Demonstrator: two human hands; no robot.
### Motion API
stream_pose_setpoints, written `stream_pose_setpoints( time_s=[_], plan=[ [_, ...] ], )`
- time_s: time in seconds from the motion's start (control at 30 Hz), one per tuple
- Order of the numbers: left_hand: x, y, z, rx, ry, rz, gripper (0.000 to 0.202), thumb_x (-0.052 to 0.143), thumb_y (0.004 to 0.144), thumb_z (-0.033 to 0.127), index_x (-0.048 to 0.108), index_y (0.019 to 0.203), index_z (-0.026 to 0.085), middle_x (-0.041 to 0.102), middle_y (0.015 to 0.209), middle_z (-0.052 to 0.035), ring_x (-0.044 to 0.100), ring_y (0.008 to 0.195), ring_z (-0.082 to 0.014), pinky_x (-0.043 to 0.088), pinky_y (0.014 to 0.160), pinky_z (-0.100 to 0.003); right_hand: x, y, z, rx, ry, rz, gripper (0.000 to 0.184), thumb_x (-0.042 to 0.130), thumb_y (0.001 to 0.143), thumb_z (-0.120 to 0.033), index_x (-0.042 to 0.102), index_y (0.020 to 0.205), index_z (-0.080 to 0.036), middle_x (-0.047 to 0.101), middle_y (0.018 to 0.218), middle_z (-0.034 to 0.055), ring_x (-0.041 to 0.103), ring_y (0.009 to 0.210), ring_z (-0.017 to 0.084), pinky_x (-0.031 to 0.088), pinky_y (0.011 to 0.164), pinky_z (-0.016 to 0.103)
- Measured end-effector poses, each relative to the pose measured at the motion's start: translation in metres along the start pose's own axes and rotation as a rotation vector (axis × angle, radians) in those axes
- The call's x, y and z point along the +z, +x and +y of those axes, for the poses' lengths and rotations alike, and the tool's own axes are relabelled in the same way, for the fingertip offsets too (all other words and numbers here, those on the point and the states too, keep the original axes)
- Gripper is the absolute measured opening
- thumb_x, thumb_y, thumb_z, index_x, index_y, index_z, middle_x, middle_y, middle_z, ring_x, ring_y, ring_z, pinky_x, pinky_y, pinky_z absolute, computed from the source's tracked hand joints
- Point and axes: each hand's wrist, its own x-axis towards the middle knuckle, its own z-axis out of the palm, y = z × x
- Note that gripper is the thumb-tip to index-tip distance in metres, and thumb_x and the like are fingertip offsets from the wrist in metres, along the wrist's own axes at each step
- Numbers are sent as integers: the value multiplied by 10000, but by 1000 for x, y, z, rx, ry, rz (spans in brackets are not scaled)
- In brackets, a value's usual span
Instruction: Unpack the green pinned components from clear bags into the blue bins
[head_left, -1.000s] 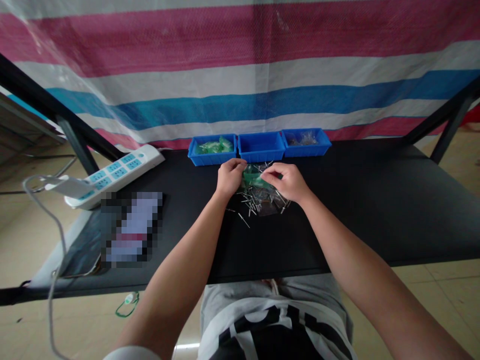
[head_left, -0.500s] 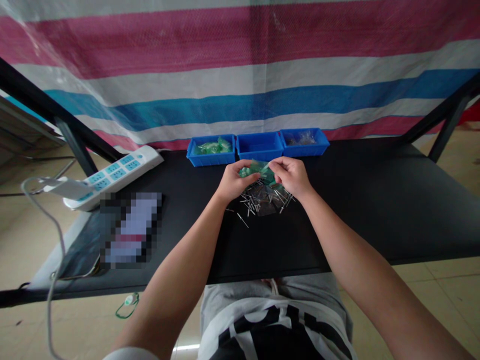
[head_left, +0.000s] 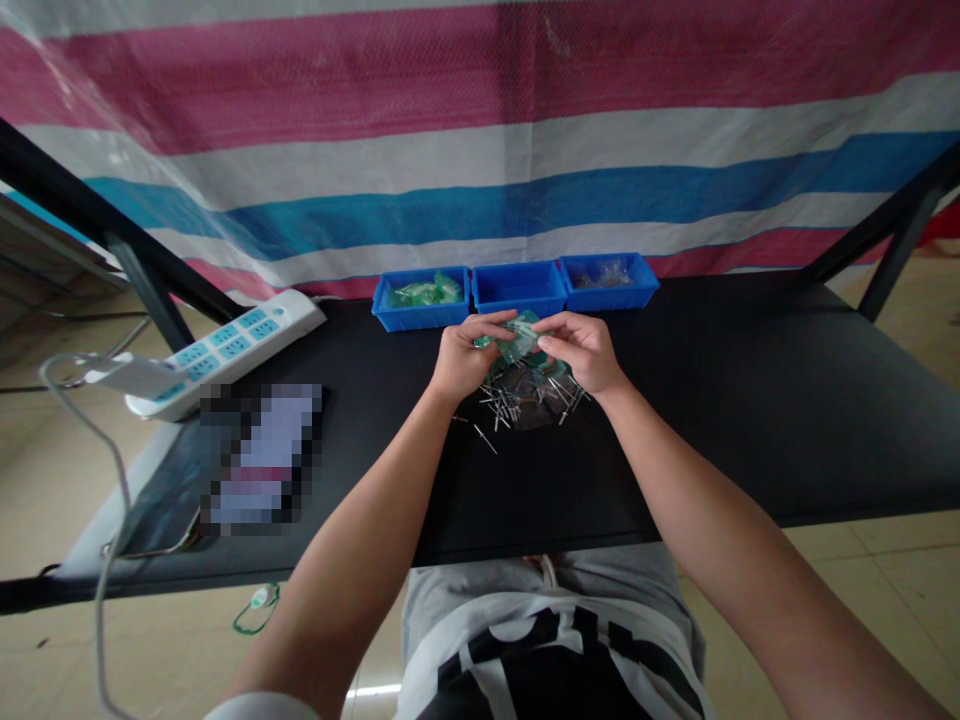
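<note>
Between my hands is a small green plastic bag point(head_left: 517, 343), raised a little over the table. My left hand point(head_left: 466, 358) grips its left side between thumb and fingers. On the other side, my right hand point(head_left: 581, 350) pinches the bag's edge. Just below lies a pile of pop rivets point(head_left: 504, 400), thin and silvery, with clear plastic and more green film among them. A few loose rivets point(head_left: 484, 438) lie to the left of the pile. The bag's contents are too small to make out.
Behind my hands stand three blue bins: the left bin point(head_left: 420, 318) holds green bags, the middle bin point(head_left: 517, 300) looks bare inside, the right bin point(head_left: 619, 298) holds clear bags. A power strip point(head_left: 225, 355) and a blurred-out phone point(head_left: 266, 455) lie at left on the black table point(head_left: 750, 400).
Both hands have shifted the green bag slightly; it now sits a bit higher and looks flatter between them. My left fingers have straightened across its top. The rivet pile looks the same.
</note>
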Motion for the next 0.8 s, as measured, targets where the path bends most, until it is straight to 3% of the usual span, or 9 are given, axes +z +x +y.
stream_pose_setpoints(
  time_s=[0.1,0.23,0.4,0.53,0.8],
  plan=[
    [2,1,-4,-43,-88,10,113,690,688,206,739,783,169,752,985,-78,683,919,-209,530,838,-342,0,1,1,-16,13,0,300,738,674,-407,682,851,-172,674,675,13,621,626,155,443,543,261],
    [5,0,-5,-103,-136,7,292,761,675,299,719,921,147,724,772,-35,620,641,-124,490,619,-248,0,2,3,7,-175,70,287,709,722,-448,642,743,-170,598,573,-12,524,520,117,379,506,253],
    [5,-1,-1,-146,-220,-51,589,781,676,330,588,1203,151,604,586,46,506,493,-77,402,494,-200,0,3,2,78,-257,77,367,652,772,-483,548,590,-182,517,477,-30,438,459,98,324,492,256],
    [5,-1,3,-179,-257,-43,686,796,660,320,523,1266,151,590,586,55,492,476,-71,388,477,-191,1,3,2,95,-246,66,366,643,778,-462,534,565,-185,510,461,-34,439,451,100,334,506,261],
    [1,2,1,-307,-405,-105,490,781,646,331,649,1066,117,698,693,-7,639,622,-136,520,638,-262,0,4,7,97,-246,89,350,642,769,-493,552,620,-190,502,474,-40,434,459,105,320,493,258]
  ],
)
